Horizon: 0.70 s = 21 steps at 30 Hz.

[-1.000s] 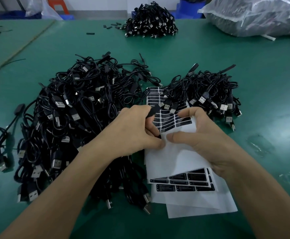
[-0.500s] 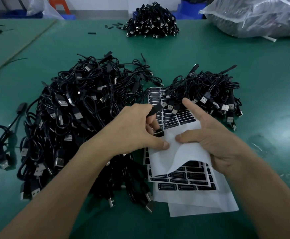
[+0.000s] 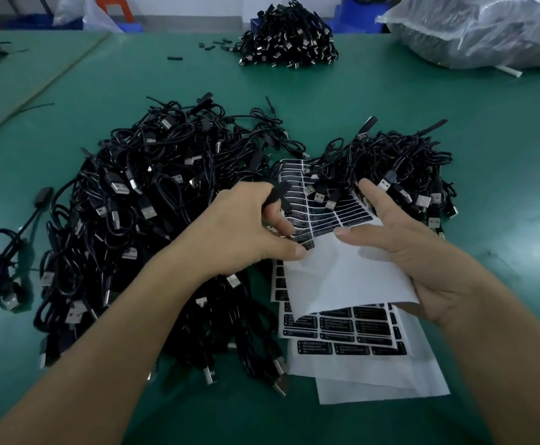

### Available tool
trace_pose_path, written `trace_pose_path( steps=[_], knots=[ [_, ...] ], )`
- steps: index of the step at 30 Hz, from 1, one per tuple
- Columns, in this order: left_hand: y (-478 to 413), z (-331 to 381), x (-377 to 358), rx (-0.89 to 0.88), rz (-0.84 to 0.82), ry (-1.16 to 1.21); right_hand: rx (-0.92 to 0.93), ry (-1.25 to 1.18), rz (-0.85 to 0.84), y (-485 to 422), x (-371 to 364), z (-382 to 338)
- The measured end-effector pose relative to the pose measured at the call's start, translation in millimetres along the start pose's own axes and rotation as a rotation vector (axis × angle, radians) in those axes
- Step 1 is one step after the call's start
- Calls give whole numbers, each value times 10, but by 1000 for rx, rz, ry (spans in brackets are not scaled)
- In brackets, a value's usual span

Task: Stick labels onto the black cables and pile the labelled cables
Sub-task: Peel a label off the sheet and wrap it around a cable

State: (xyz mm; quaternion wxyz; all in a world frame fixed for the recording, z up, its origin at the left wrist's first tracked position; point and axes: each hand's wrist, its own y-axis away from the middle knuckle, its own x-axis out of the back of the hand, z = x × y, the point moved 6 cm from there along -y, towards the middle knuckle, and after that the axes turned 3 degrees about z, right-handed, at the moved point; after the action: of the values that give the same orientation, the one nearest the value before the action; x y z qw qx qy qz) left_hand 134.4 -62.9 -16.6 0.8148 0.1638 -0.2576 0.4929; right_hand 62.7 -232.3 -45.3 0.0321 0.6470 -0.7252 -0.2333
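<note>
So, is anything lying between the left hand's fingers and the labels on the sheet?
Nothing visible does. The left hand, holding a black cable, has its fingertips at the nearest labels on the label sheet that the right hand holds. USB plugs lie only on the sheet's far part.

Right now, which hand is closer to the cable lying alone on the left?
Left. The left hand sits across the big cable pile from the lone cable; the right hand is farther right, on the label sheet.
</note>
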Motion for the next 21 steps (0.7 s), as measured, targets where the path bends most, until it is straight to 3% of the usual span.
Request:
trace_pose_path(
  steps=[5, 10, 15, 21],
  knots=[
    [-25, -65, 8, 43, -37, 102, 5, -23, 6, -45, 28, 19],
    [-7, 28, 21, -39, 34, -73, 0, 7, 47, -77, 53, 52],
    [-6, 48, -51, -78, 10, -93, 17, 24, 77, -89, 64, 69],
    [0, 78, -94, -141, 90, -76, 54, 60, 135, -129, 66, 96]
  ],
)
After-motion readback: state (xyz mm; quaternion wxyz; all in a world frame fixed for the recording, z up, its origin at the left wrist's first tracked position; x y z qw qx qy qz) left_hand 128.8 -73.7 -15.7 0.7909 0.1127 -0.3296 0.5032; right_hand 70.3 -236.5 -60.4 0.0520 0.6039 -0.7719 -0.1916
